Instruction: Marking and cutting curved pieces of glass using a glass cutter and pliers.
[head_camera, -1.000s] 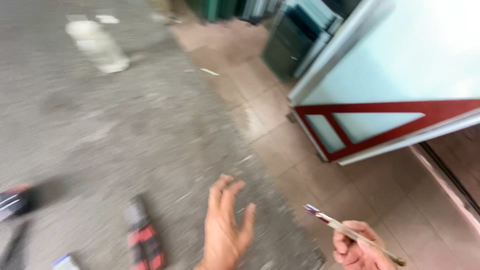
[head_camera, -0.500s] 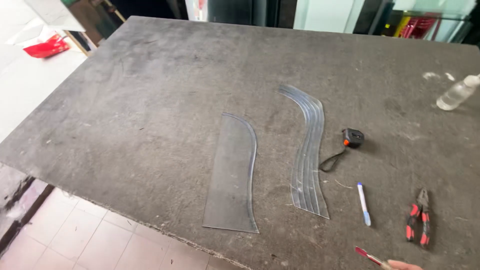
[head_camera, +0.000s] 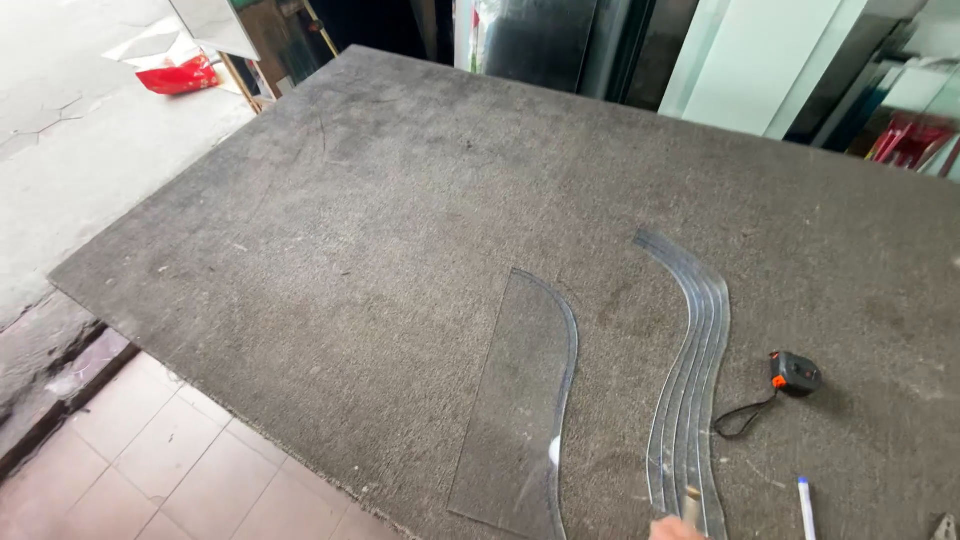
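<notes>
1. Only a sliver of the right hand (head_camera: 672, 531) shows at the bottom edge of the head view, so we cannot tell whether its grip is spread, pressed together or pinching something. The left hand is out of sight.
2. A small pale tip (head_camera: 690, 497) pokes up just above that sliver. It may be the end of a slim tool, but it is too small for us to be sure.
3. The tip sits over the near end of the stack of narrow wavy clear glass strips (head_camera: 690, 370), which lies flat on the dark grey felt-covered surface (head_camera: 400, 220).
4. Just to the left of the strips, close by but apart from them, lies a clear glass panel with one curved edge (head_camera: 520, 400), its near corner close to the edge of the surface.
5. To the right are a black and orange tape measure with a loop strap (head_camera: 795, 372) and, nearer us, a white pen with a blue cap (head_camera: 806, 505).
6. We judge that such thin strips call for a light touch: keep them flat on the felt, support them along their length, and keep fingers off the cut edges.
7. Further out, tall glass sheets (head_camera: 540, 40) lean behind the surface, and a red bag (head_camera: 180, 75) lies on the floor at the far left.
</notes>
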